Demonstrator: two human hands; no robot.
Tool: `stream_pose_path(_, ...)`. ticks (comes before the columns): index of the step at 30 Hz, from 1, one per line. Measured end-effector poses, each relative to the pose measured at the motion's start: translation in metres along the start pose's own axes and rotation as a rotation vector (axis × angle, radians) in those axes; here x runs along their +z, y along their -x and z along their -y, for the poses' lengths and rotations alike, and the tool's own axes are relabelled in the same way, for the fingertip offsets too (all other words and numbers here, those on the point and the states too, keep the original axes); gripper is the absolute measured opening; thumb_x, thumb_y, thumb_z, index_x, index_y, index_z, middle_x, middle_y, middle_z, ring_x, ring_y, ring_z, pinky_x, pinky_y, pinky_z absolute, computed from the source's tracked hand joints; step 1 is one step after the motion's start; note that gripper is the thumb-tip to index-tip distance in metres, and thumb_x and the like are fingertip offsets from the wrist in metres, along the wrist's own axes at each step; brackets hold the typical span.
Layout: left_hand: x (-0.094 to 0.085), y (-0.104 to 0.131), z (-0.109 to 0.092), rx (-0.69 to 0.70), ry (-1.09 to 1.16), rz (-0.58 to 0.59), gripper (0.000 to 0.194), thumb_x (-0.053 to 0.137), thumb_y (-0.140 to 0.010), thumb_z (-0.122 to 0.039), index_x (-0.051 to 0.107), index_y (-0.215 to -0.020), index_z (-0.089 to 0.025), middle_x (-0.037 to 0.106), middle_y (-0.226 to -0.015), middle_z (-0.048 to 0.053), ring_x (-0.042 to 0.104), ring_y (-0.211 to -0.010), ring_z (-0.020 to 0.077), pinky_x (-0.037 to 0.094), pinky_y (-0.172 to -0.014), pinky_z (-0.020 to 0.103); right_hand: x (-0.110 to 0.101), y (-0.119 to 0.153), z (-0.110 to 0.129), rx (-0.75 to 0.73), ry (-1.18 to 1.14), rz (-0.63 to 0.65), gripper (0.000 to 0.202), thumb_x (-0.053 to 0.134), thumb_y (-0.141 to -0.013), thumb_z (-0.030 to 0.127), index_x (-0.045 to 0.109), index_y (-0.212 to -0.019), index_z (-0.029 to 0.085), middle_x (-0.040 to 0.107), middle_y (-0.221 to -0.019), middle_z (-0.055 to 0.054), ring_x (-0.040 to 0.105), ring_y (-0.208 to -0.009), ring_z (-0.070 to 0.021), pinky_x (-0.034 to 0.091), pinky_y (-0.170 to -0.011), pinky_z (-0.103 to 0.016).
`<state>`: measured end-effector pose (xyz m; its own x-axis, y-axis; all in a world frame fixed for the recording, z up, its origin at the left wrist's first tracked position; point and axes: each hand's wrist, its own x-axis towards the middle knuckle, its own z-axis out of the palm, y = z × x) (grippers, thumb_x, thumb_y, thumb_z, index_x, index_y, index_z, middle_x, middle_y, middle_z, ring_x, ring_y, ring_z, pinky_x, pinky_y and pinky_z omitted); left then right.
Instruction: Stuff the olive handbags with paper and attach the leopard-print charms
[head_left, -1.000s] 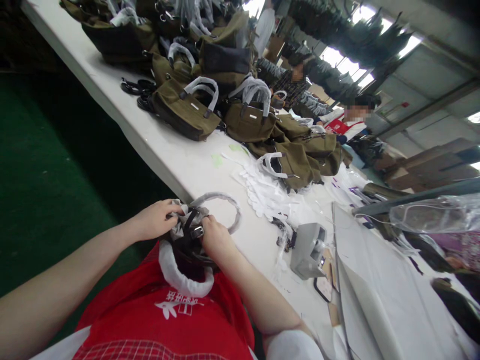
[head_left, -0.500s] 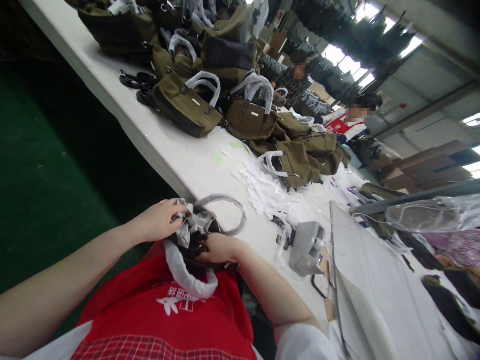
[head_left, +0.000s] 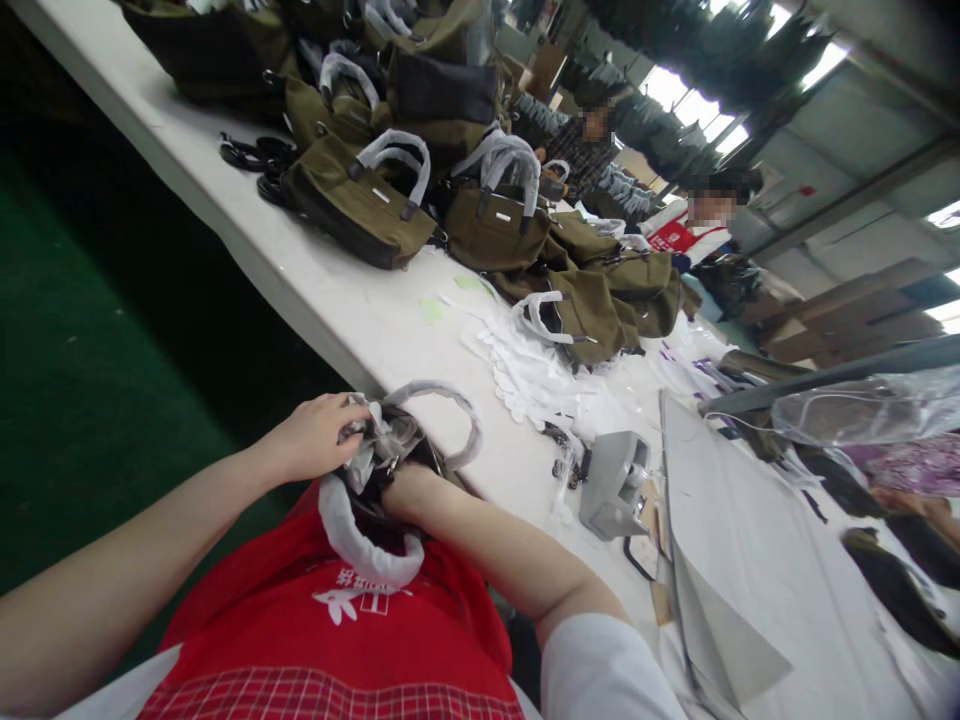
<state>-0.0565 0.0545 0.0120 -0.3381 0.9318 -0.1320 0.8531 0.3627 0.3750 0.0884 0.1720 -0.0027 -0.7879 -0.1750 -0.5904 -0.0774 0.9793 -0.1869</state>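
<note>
A dark bag with two paper-wrapped handles rests between my body and the table edge, its top open. Crumpled grey paper sticks out of the opening. My left hand is closed on that paper at the bag's left end. Inside the opening is my right hand, sunk in past the knuckles, with its fingers hidden by the bag.
Olive bags crowd the far side of the white table. White tags, a grey tape dispenser and a phone lie to the right. Two people stand beyond the bags; another person's hand shows at the right edge.
My right hand has gone deeper into the bag, and its fingers have disappeared from sight. My left hand still grips the paper. The view has shifted slightly.
</note>
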Motion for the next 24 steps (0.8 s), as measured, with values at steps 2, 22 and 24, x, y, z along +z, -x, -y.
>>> stream_pose_path(2, 0.001, 0.0, 0.007, 0.01, 0.028, -0.003, 0.043, 0.043, -0.09, -0.032, 0.061, -0.128, -0.026, 0.059, -0.129, 0.01, 0.057, -0.116, 0.0288, 0.046, -0.103, 0.045, -0.012, 0.021, 0.004, 0.047, 0.041, -0.006, 0.026, 0.052, -0.093, 0.017, 0.074, -0.106, 0.011, 0.074, -0.11, -0.016, 0.07, -0.103, -0.0264, 0.056, -0.088, -0.033)
stream_pose_path(22, 0.008, -0.002, 0.005, 0.016, 0.044, -0.016, 0.041, 0.044, -0.09, -0.033, 0.062, -0.125, -0.025, 0.058, -0.129, 0.011, 0.053, -0.121, 0.0304, 0.043, -0.104, 0.047, -0.015, 0.022, -0.004, 0.154, -0.184, -0.149, 0.023, 0.057, -0.085, 0.018, 0.069, -0.103, 0.01, 0.074, -0.1, -0.016, 0.072, -0.088, -0.0263, 0.057, -0.074, -0.031)
stream_pose_path(24, 0.009, -0.002, 0.003, 0.02, 0.033, -0.015, 0.041, 0.043, -0.09, -0.033, 0.062, -0.125, -0.026, 0.058, -0.128, 0.011, 0.052, -0.122, 0.0312, 0.043, -0.104, 0.048, -0.006, 0.009, -0.009, 0.145, -0.172, -0.186, 0.031, 0.053, -0.086, 0.012, 0.065, -0.115, 0.01, 0.073, -0.109, -0.016, 0.071, -0.093, -0.024, 0.056, -0.079, -0.029)
